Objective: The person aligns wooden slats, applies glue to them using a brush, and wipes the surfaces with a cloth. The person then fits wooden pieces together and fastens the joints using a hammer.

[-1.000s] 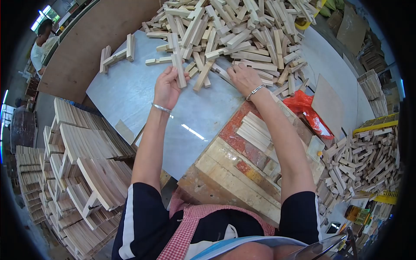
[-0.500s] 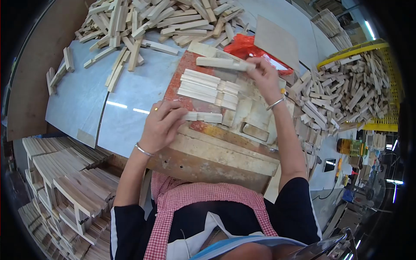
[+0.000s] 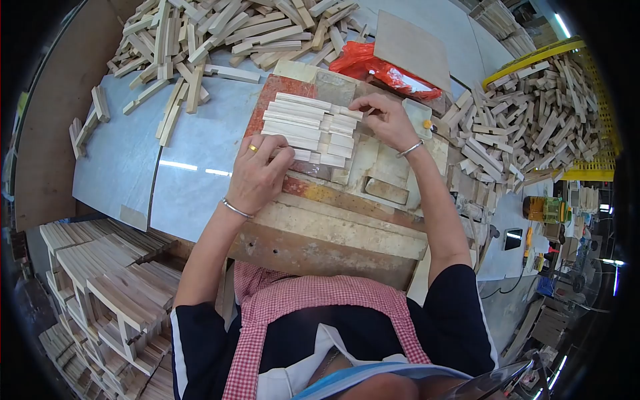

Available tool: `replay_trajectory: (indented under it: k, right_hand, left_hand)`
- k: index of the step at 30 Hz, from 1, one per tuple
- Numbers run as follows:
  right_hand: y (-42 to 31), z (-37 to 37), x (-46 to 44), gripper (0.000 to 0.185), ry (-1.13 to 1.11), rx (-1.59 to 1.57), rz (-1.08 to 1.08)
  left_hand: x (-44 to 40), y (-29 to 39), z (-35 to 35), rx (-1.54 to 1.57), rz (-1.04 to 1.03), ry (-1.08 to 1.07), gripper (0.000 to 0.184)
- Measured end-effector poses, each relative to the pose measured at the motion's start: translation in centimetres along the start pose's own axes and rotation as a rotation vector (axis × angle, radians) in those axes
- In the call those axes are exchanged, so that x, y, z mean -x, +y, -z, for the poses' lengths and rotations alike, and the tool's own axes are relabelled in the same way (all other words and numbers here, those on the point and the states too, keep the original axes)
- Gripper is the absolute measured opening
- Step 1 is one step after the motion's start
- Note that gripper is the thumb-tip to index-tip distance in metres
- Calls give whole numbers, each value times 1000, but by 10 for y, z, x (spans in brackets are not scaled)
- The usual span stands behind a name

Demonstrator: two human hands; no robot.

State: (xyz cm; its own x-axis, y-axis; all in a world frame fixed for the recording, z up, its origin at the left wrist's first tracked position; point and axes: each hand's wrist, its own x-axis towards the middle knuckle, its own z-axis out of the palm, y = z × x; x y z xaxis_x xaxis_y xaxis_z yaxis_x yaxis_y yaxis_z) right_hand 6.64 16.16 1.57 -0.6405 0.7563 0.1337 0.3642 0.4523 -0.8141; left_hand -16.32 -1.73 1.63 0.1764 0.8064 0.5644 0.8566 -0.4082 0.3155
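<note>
Several notched wooden strips (image 3: pixel 293 131) lie side by side in a row on the worn, red-stained work board (image 3: pixel 263 110). My left hand (image 3: pixel 259 172) is closed on the left end of the nearest wooden strip (image 3: pixel 331 161), which sits against the row. At the far side of the row, my right hand (image 3: pixel 385 120) pinches the right end of the farthest wooden strip (image 3: pixel 303 101). The notches of the strips line up roughly across the middle. My fingers hide the held ends.
A heap of loose notched strips (image 3: pixel 267 33) lies beyond the board. At right, a yellow crate (image 3: pixel 603 127) is full of more pieces. A red plastic bag (image 3: pixel 357 61) lies beside a flat panel (image 3: pixel 410 50). Stacked wooden parts (image 3: pixel 127 287) stand at lower left.
My right hand has brought its strip down toward me, onto the far side of the row. My left hand has pushed its strip up against the near side.
</note>
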Motion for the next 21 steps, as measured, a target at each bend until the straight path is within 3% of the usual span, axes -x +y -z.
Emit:
replay_trajectory:
  k: [6, 8, 11, 13, 15, 17, 21]
  right_hand:
    - [-9, 8, -10, 27, -64, 36, -20]
    - [-14, 10, -23, 26, -109, 295, 32]
    - [-27, 2, -53, 24, -64, 215, 63]
    - [-44, -12, -79, 23, -84, 178, 44]
    - [-55, -36, -111, 22, -191, 354, 189]
    - [-61, -70, -143, 21, -237, 394, 256]
    - [-77, -144, -192, 19, -259, 562, 328]
  left_hand:
    - [0, 0, -2, -14, 1, 14, 12]
    - [-1, -2, 3, -46, 16, 10, 13]
    - [-1, -11, 10, 95, 80, 83, 15]
    - [0, -34, 16, 83, 187, 194, 19]
    - [9, -73, 20, 37, 254, 267, 20]
    - [20, -116, 22, -45, 531, 438, 22]
    - [11, -155, 29, -117, 767, 464, 28]
